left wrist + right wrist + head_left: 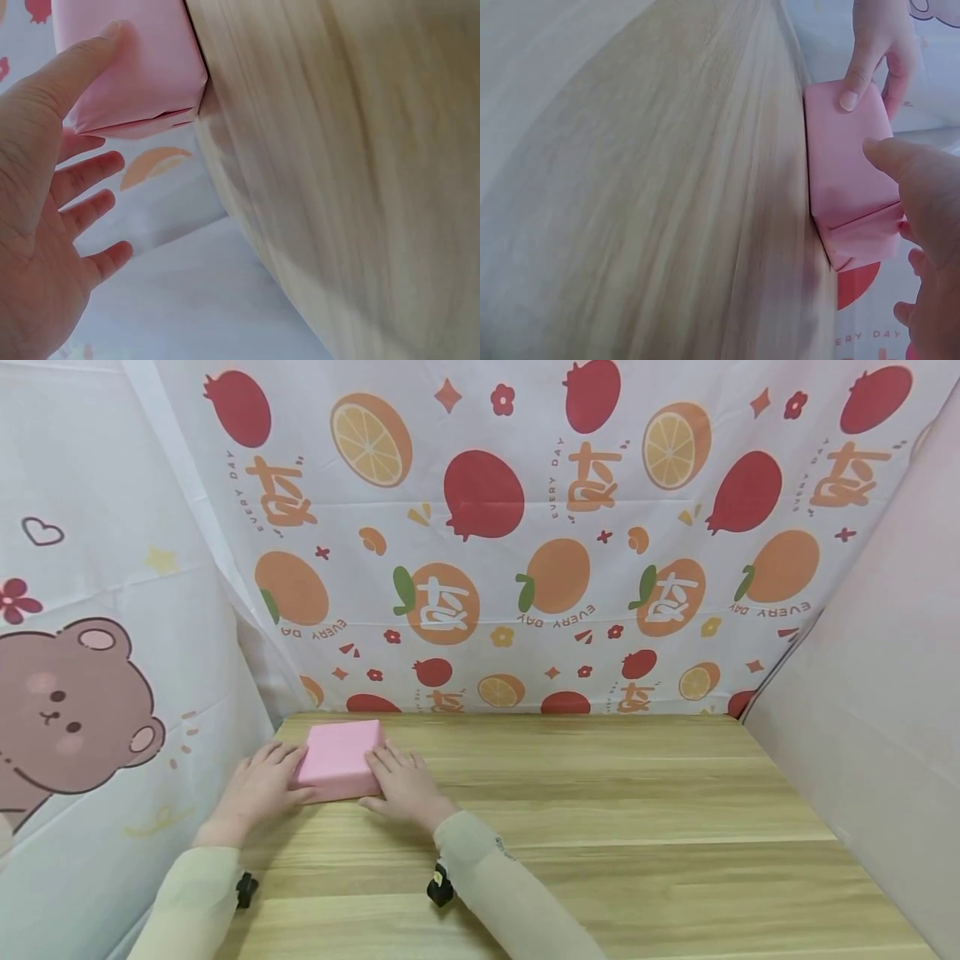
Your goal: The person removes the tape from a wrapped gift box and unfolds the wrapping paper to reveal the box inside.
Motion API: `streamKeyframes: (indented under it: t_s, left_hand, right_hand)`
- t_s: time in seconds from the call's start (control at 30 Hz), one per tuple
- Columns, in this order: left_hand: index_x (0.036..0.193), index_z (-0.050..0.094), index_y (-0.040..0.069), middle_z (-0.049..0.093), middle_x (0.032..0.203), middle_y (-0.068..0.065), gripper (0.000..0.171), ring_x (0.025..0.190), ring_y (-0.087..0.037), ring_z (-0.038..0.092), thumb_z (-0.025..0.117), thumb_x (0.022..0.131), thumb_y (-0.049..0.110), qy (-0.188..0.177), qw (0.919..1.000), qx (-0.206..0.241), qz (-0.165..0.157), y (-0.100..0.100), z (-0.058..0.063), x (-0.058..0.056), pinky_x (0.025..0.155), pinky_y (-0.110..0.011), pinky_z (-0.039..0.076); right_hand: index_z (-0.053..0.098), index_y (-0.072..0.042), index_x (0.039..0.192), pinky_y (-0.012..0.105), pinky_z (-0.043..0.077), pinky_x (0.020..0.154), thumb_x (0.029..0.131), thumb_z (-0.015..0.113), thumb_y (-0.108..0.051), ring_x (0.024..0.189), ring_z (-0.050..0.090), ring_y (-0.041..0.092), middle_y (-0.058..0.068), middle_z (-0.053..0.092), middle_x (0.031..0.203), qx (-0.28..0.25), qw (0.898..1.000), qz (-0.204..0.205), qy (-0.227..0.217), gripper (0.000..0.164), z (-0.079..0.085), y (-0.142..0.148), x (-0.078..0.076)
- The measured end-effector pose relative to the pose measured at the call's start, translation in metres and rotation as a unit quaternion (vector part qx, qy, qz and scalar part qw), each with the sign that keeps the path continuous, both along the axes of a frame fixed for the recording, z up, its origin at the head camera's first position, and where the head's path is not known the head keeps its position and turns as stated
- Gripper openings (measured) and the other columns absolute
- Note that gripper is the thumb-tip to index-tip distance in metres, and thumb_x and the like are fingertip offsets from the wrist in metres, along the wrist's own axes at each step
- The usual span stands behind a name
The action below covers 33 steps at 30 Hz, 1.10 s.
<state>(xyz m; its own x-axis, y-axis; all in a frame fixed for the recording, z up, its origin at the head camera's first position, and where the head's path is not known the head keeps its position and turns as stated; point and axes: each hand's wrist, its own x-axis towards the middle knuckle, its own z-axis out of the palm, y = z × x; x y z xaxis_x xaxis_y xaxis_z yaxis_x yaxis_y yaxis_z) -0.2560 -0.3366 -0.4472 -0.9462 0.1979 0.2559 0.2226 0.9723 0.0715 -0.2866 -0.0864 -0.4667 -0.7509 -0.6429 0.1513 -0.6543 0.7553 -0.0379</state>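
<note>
A pink paper-wrapped box (pixel 341 752) lies at the far left of the wooden table, with folded paper at its ends. On its left end my left hand (pixel 258 785) holds it, the thumb (pixel 90 56) on the front face and a finger partly hidden behind the end. The other left fingers are spread beside it. My right hand (pixel 408 789) holds the right end, fingers over the top right edge. In the right wrist view its thumb (pixel 889 154) lies at the front face's upper edge, and its other fingertips are partly hidden.
The wooden table (pixel 637 827) stretches to the right. A fruit-print cloth (pixel 487 585) hangs behind it, a bear-print cloth (pixel 75 710) on the left and a pale cloth (pixel 870 710) on the right. The box sits near the back left corner.
</note>
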Motion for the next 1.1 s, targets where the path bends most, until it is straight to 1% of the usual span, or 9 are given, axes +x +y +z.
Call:
streamKeyframes:
  t_s: [0.2, 0.33, 0.4, 0.57, 0.83, 1.1]
  left_hand:
    - [0.137, 0.049, -0.005, 0.051, 0.136, -0.028, 0.08, 0.132, -0.048, 0.035, 0.076, 0.079, 0.042, 0.003, 1.0, -0.003, -0.008, 0.011, 0.002, 0.002, 0.101, -0.071, 0.032]
    - [0.138, 0.048, -0.005, 0.051, 0.137, -0.028, 0.079, 0.133, -0.048, 0.034, 0.076, 0.079, 0.041, -0.005, 0.9999, -0.001, -0.014, 0.02, 0.004, 0.004, 0.105, -0.071, 0.027]
    - [0.138, 0.048, -0.005, 0.051, 0.137, -0.027, 0.079, 0.134, -0.048, 0.034, 0.076, 0.079, 0.041, -0.007, 0.9998, 0.001, -0.017, 0.025, 0.005, 0.003, 0.105, -0.071, 0.027]
    - [0.138, 0.049, -0.003, 0.051, 0.138, -0.025, 0.081, 0.134, -0.046, 0.035, 0.075, 0.08, 0.046, -0.009, 0.9997, 0.004, -0.022, 0.035, 0.006, 0.003, 0.103, -0.071, 0.03]
    - [0.141, 0.047, -0.001, 0.05, 0.141, -0.024, 0.084, 0.136, -0.045, 0.035, 0.074, 0.08, 0.05, -0.025, 0.9995, 0.003, -0.021, 0.052, 0.004, 0.002, 0.104, -0.071, 0.03]
    - [0.141, 0.048, -0.001, 0.051, 0.14, -0.023, 0.081, 0.136, -0.045, 0.037, 0.074, 0.081, 0.047, -0.025, 0.9992, 0.002, -0.031, 0.073, 0.008, 0.008, 0.105, -0.07, 0.032]
  right_hand:
    - [0.024, -0.021, 0.156, 0.045, 0.024, 0.122, 0.095, 0.044, -0.061, 0.153, 0.014, 0.015, -0.003, 0.024, 0.162, -0.009, 1.0, 0.002, -0.003, 0.075, -0.001, 0.013, 0.001]
    - [0.024, -0.02, 0.156, 0.046, 0.024, 0.122, 0.096, 0.046, -0.059, 0.153, 0.015, 0.016, -0.002, 0.024, 0.162, -0.004, 1.0, 0.002, -0.009, 0.075, 0.004, 0.024, 0.004]
    - [0.024, -0.02, 0.156, 0.046, 0.025, 0.121, 0.096, 0.046, -0.058, 0.153, 0.015, 0.016, -0.002, 0.024, 0.163, -0.003, 1.0, 0.003, -0.012, 0.074, 0.005, 0.03, 0.005]
    - [0.024, -0.019, 0.156, 0.049, 0.024, 0.121, 0.096, 0.048, -0.057, 0.153, 0.014, 0.016, -0.002, 0.023, 0.163, -0.01, 1.0, 0.004, -0.024, 0.075, 0.005, 0.041, 0.006]
    - [0.023, -0.019, 0.156, 0.05, 0.022, 0.122, 0.096, 0.05, -0.055, 0.153, 0.013, 0.017, -0.002, 0.022, 0.163, -0.015, 0.999, 0.008, -0.033, 0.075, 0.0, 0.064, 0.006]
    - [0.025, -0.017, 0.155, 0.051, 0.024, 0.121, 0.095, 0.054, -0.053, 0.152, 0.018, 0.02, 0.0, 0.026, 0.162, -0.01, 1.0, 0.008, -0.029, 0.076, 0.001, 0.084, 0.012]
